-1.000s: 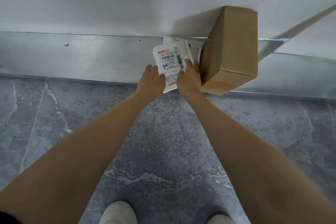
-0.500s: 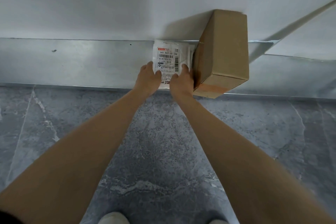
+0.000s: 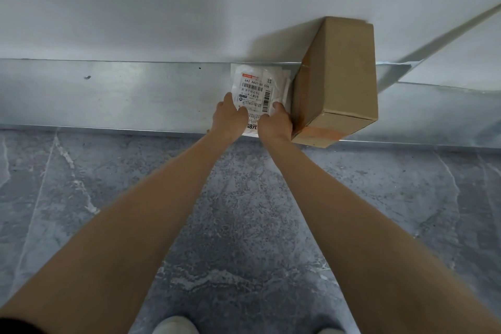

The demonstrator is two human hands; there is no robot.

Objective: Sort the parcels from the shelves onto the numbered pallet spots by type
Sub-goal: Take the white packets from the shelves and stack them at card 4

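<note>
The white bag (image 3: 259, 89) with a printed label is lying flat on the metal shelf (image 3: 122, 95) — right beside the brown box (image 3: 339, 76). The left hand (image 3: 229, 120) and the right hand (image 3: 275, 123) are both gripping its near edge, thumbs on top. Below is the gray floor (image 3: 244, 225).

Both hands, left hand (image 3: 229, 119) and right hand (image 3: 275, 123), on white mailer (image 3: 259, 87) beside cardboard box (image 3: 339, 76).
</note>
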